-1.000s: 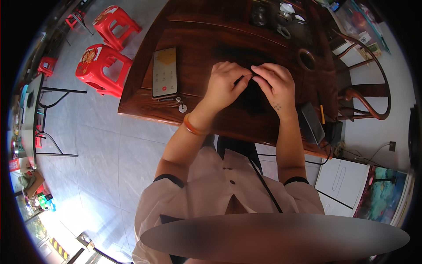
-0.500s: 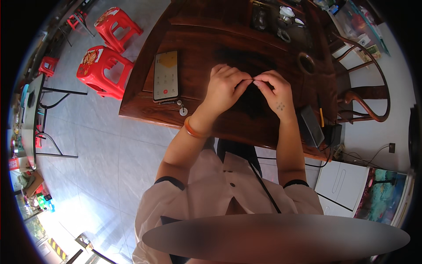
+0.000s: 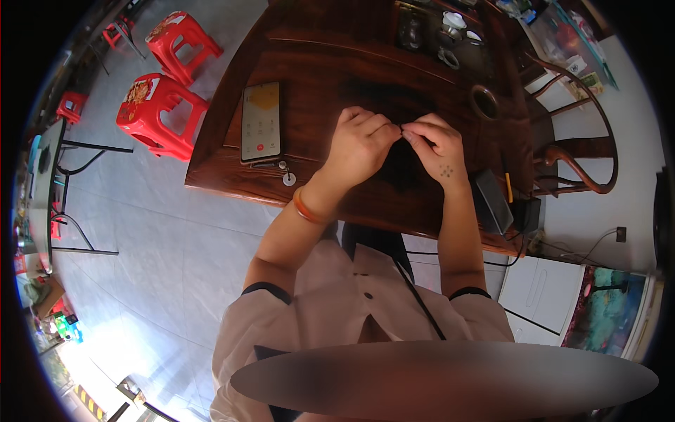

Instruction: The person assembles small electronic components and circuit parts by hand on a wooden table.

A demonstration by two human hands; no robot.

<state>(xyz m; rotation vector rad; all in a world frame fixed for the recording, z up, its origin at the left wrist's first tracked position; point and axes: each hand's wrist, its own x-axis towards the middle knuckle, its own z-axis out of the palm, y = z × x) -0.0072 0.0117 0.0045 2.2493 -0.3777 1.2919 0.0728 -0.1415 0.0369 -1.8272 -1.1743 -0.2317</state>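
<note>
Over the dark wooden table (image 3: 316, 70), my left hand (image 3: 362, 144) and my right hand (image 3: 436, 144) meet fingertip to fingertip. Both are pinched closed, with thumbs against index fingers. Whatever lies between the fingertips is too small to make out. A blurry black patch (image 3: 387, 93) spreads on the tabletop just beyond and beneath my hands; I cannot tell what it is. An orange bangle (image 3: 306, 206) circles my left wrist. Left of my left hand lies a phone (image 3: 261, 123) with its screen lit, and a small round tag (image 3: 289, 179) sits at its near end.
A black box-like device (image 3: 493, 202) and a yellow stick (image 3: 509, 187) lie right of my right forearm. Farther back are a round dish (image 3: 485, 103) and a white lidded cup (image 3: 453, 21). Red stools (image 3: 160, 116) stand left of the table, a wooden chair (image 3: 587, 148) right.
My hands stay together, with the fingertips shifted slightly and the left fingers curled a little more. The whole view has slid slightly to the left.
</note>
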